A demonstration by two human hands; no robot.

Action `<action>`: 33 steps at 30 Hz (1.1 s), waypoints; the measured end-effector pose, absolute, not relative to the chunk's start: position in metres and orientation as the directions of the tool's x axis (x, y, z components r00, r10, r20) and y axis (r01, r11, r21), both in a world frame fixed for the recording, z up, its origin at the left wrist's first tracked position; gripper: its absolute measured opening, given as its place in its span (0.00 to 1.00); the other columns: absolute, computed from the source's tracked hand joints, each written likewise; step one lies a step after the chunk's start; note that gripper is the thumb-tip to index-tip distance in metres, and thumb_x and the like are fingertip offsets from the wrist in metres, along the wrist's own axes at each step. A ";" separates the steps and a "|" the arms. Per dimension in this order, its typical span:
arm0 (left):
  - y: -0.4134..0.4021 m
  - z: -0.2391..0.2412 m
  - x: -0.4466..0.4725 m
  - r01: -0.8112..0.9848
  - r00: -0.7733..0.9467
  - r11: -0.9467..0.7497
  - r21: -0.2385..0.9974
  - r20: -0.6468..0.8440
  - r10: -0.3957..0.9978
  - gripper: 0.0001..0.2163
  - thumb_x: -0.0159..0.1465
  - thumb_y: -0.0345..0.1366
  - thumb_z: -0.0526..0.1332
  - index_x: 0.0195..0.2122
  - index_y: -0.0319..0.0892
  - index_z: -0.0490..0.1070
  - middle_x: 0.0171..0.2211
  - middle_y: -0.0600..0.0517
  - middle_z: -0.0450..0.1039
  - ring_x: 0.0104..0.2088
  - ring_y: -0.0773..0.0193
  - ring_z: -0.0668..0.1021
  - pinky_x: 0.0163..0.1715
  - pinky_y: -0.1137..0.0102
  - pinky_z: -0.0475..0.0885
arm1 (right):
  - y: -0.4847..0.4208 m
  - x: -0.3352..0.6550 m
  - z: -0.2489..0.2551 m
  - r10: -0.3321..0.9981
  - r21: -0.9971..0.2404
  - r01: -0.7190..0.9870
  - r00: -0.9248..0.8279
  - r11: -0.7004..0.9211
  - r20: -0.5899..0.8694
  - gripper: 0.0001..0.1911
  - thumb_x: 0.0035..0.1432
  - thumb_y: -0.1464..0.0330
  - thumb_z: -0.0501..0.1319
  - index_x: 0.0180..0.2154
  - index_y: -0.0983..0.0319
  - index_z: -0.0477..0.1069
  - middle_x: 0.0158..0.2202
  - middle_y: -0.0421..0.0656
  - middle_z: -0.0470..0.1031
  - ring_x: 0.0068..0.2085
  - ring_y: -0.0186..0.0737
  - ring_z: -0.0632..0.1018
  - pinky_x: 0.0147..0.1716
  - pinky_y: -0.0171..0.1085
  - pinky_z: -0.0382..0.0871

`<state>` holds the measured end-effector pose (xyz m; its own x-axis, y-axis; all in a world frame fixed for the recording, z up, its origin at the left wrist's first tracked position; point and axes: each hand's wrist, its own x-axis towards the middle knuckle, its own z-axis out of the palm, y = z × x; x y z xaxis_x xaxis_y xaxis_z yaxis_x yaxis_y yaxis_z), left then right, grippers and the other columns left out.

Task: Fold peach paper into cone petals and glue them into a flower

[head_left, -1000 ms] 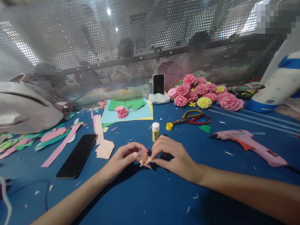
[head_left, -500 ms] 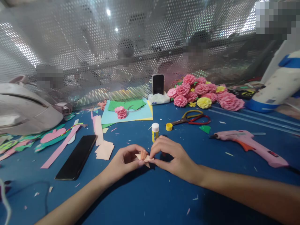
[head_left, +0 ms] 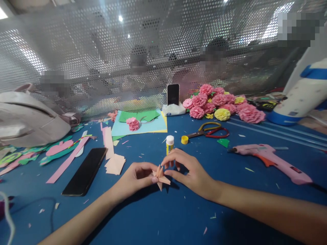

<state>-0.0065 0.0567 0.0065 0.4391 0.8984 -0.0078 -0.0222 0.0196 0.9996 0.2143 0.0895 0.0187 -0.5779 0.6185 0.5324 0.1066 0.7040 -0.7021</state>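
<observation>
A small folded paper flower in pale peach, with pointed petals, is pinched between the thumb and fingers of my left hand. Upright folds stand at its centre. My right hand hovers just right of the flower, thumb and fingers apart, with nothing between them. Behind my right fingers stands a glue stick, partly covered by them, and its yellow cap lies to the right. Peach paper pieces lie stacked left of my left hand.
A black phone lies left. Scissors and a pink glue gun lie right. Pink and yellow paper flowers are heaped at the back, near a propped phone. A bag and a bottle stand at the sides.
My right fingers have let go of the flower's petal and spread slightly. The flower has turned in my left hand and shows more of its petals.
</observation>
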 end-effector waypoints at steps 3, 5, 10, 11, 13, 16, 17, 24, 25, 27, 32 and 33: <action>0.056 0.006 -0.006 -0.044 0.475 0.043 0.998 -0.017 0.880 0.08 0.60 0.37 0.68 0.36 0.39 0.78 0.34 0.49 0.79 0.35 0.62 0.79 0.42 0.67 0.72 | 0.091 0.213 0.019 0.594 -0.683 0.105 -0.600 0.722 0.536 0.06 0.62 0.64 0.64 0.38 0.60 0.72 0.35 0.41 0.72 0.35 0.36 0.69 0.33 0.34 0.64; 0.056 0.005 -0.005 -0.066 0.497 0.055 0.996 -0.015 0.868 0.07 0.60 0.37 0.68 0.37 0.39 0.78 0.34 0.50 0.79 0.33 0.64 0.79 0.41 0.68 0.72 | 0.092 0.213 0.018 0.583 -0.679 0.102 -0.615 0.727 0.531 0.05 0.61 0.66 0.65 0.36 0.61 0.72 0.34 0.40 0.72 0.35 0.35 0.69 0.35 0.34 0.64; 0.056 0.008 -0.006 -0.048 0.510 0.027 0.998 0.001 0.860 0.08 0.62 0.37 0.67 0.41 0.40 0.77 0.33 0.51 0.79 0.34 0.63 0.79 0.42 0.68 0.72 | 0.091 0.213 0.016 0.590 -0.698 0.101 -0.627 0.709 0.508 0.04 0.64 0.69 0.62 0.34 0.61 0.70 0.34 0.39 0.72 0.36 0.34 0.69 0.36 0.34 0.63; 0.056 0.009 -0.006 -0.034 0.503 0.012 0.999 0.007 0.864 0.09 0.62 0.38 0.66 0.42 0.40 0.77 0.34 0.50 0.79 0.35 0.63 0.79 0.43 0.68 0.71 | 0.090 0.213 0.016 0.608 -0.715 0.103 -0.617 0.692 0.499 0.05 0.64 0.68 0.61 0.35 0.61 0.70 0.34 0.39 0.72 0.35 0.34 0.69 0.36 0.33 0.63; 0.056 0.010 -0.006 -0.002 0.482 -0.012 1.000 0.012 0.876 0.10 0.64 0.39 0.65 0.43 0.40 0.77 0.36 0.49 0.79 0.37 0.62 0.79 0.44 0.68 0.71 | 0.089 0.213 0.017 0.647 -0.757 0.096 -0.595 0.646 0.476 0.05 0.65 0.66 0.60 0.37 0.61 0.68 0.34 0.39 0.71 0.33 0.33 0.69 0.33 0.33 0.63; 0.056 0.010 -0.002 0.012 0.424 -0.021 1.000 0.014 0.905 0.10 0.63 0.39 0.65 0.43 0.40 0.76 0.36 0.48 0.79 0.37 0.61 0.78 0.41 0.68 0.71 | 0.088 0.213 0.018 0.671 -0.800 0.094 -0.608 0.592 0.425 0.11 0.60 0.63 0.65 0.40 0.60 0.65 0.31 0.37 0.68 0.30 0.32 0.68 0.30 0.32 0.62; 0.056 0.009 -0.001 -0.006 0.395 -0.022 1.000 0.023 0.918 0.10 0.62 0.38 0.66 0.42 0.40 0.76 0.36 0.48 0.78 0.37 0.62 0.78 0.41 0.69 0.71 | 0.088 0.213 0.018 0.671 -0.802 0.109 -0.619 0.587 0.408 0.14 0.57 0.63 0.67 0.40 0.60 0.65 0.30 0.36 0.67 0.30 0.32 0.67 0.29 0.32 0.62; 0.052 0.005 0.009 -0.141 0.287 -0.012 0.990 0.052 0.956 0.11 0.59 0.37 0.69 0.38 0.39 0.71 0.33 0.51 0.76 0.36 0.65 0.77 0.39 0.73 0.70 | 0.090 0.209 0.018 0.730 -0.822 0.176 -0.583 0.542 0.357 0.10 0.60 0.64 0.64 0.38 0.60 0.65 0.30 0.36 0.68 0.29 0.31 0.68 0.28 0.32 0.62; 0.051 0.005 0.010 -0.132 0.287 -0.010 0.991 0.048 0.957 0.10 0.59 0.37 0.69 0.38 0.39 0.71 0.33 0.52 0.75 0.35 0.65 0.77 0.39 0.73 0.70 | 0.090 0.209 0.019 0.733 -0.824 0.172 -0.578 0.540 0.359 0.10 0.60 0.64 0.64 0.37 0.60 0.65 0.31 0.37 0.69 0.29 0.31 0.69 0.28 0.32 0.63; 0.049 0.005 0.011 -0.098 0.284 -0.009 0.995 0.037 0.958 0.10 0.59 0.36 0.69 0.38 0.40 0.72 0.34 0.52 0.75 0.36 0.66 0.77 0.39 0.73 0.70 | 0.090 0.209 0.019 0.726 -0.823 0.156 -0.579 0.546 0.371 0.08 0.60 0.66 0.64 0.37 0.61 0.67 0.33 0.38 0.71 0.30 0.31 0.70 0.29 0.32 0.63; 0.048 0.005 0.013 -0.014 0.281 -0.048 0.999 0.050 0.958 0.10 0.59 0.34 0.68 0.41 0.40 0.72 0.35 0.52 0.74 0.35 0.68 0.76 0.36 0.76 0.70 | 0.091 0.210 0.017 0.658 -0.776 0.113 -0.612 0.621 0.438 0.01 0.62 0.71 0.62 0.35 0.60 0.71 0.35 0.38 0.71 0.33 0.31 0.70 0.31 0.31 0.63; 0.048 0.005 0.013 -0.009 0.288 -0.054 0.999 0.054 0.956 0.11 0.59 0.34 0.68 0.43 0.41 0.72 0.36 0.52 0.74 0.35 0.68 0.76 0.35 0.76 0.70 | 0.091 0.211 0.017 0.651 -0.766 0.116 -0.616 0.632 0.444 0.01 0.62 0.71 0.62 0.36 0.60 0.71 0.35 0.38 0.71 0.33 0.31 0.70 0.32 0.31 0.63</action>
